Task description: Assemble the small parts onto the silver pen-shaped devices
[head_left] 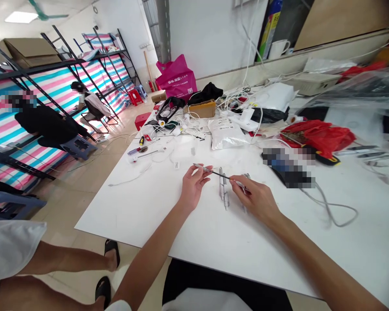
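Observation:
My left hand (pixel 192 186) and my right hand (pixel 254 198) hold a thin dark rod with silver ends (pixel 218 173) between them, each pinching one end above the white table (pixel 142 207). Two silver cylindrical metal parts (pixel 222 188) lie on the table under the rod, between my hands. Another silver piece (pixel 246 176) sits by my right fingers, partly hidden by them. I cannot tell exactly what the rod is.
Cables, a white foil sachet (pixel 226 133), a red plastic bag (pixel 317 137) and small tools crowd the table's far side. A white cable (pixel 330 207) runs at right. Seated people and stools are at left, beside striped-sheeted bunks.

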